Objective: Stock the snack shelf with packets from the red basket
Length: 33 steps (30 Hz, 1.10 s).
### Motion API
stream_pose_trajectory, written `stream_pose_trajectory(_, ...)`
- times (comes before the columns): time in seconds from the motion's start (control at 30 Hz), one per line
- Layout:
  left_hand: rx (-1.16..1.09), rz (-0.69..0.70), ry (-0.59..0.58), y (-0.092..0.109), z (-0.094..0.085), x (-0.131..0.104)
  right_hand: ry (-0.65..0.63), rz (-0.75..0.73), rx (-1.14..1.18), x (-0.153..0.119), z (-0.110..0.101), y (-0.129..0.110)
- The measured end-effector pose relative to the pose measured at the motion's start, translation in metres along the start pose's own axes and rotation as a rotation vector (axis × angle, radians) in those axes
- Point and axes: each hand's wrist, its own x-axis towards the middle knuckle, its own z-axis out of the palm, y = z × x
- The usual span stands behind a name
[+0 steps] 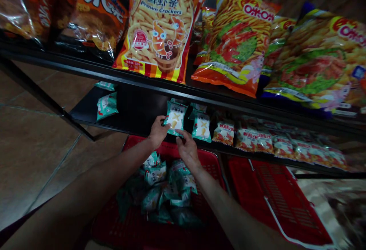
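Observation:
A teal and white snack bag [175, 118] stands upright at the front of the lower black shelf. My left hand [159, 131] grips its left edge, fingers closed on it. At its bottom right corner, my right hand [187, 149] pinches the same bag between thumb and fingers. Just right of it is a matching teal bag [201, 125] on the shelf, with another partly hidden behind. Below my hands sits a red shopping basket [210, 166] holding several teal bags [156, 173] in a loose heap.
Two teal bags, one in front [107, 106], lie at the shelf's left end. Orange and white snack bags [247, 138] line the shelf's right side. Large chip bags [160, 28] fill the upper shelf [94, 72] overhead. A second red basket [283, 196] stands at the right.

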Motion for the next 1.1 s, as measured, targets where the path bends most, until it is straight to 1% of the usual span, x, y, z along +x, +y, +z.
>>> stream_pose_trajectory(0.13, -0.015, 0.065, 0.001, 0.001, 0.014, 0.028, 0.02, -0.019, -0.115, 0.028, 0.009, 0.004)
stream_pose_trajectory(0.27, -0.024, 0.11, 0.0, 0.006, 0.029, 0.055, 0.05, -0.009, -0.165, 0.058, 0.017, 0.008)
stream_pose_trajectory(0.43, 0.126, 0.154, 0.079, 0.007, 0.046, 0.084, 0.09, 0.003, -0.219, 0.096, 0.018, 0.011)
stream_pose_trajectory(0.6, 0.22, 0.135, 0.089, 0.008, 0.059, 0.106, 0.126, 0.021, -0.213, 0.127, 0.022, 0.019)
stream_pose_trajectory(0.7, 0.274, 0.147, 0.074, 0.008, 0.062, 0.119, 0.145, 0.023, -0.201, 0.138, 0.029, 0.028)
stream_pose_trajectory(0.83, 0.31, 0.182, 0.06, 0.004, 0.063, 0.132, 0.126, 0.017, -0.203, 0.142, 0.039, 0.038)
stream_pose_trajectory(1.0, 0.355, 0.165, 0.085, -0.006, 0.061, 0.137, 0.15, 0.022, -0.239, 0.146, 0.044, 0.042)
stream_pose_trajectory(1.1, 0.365, 0.167, 0.091, -0.009, 0.061, 0.138, 0.144, 0.056, -0.254, 0.148, 0.044, 0.043)
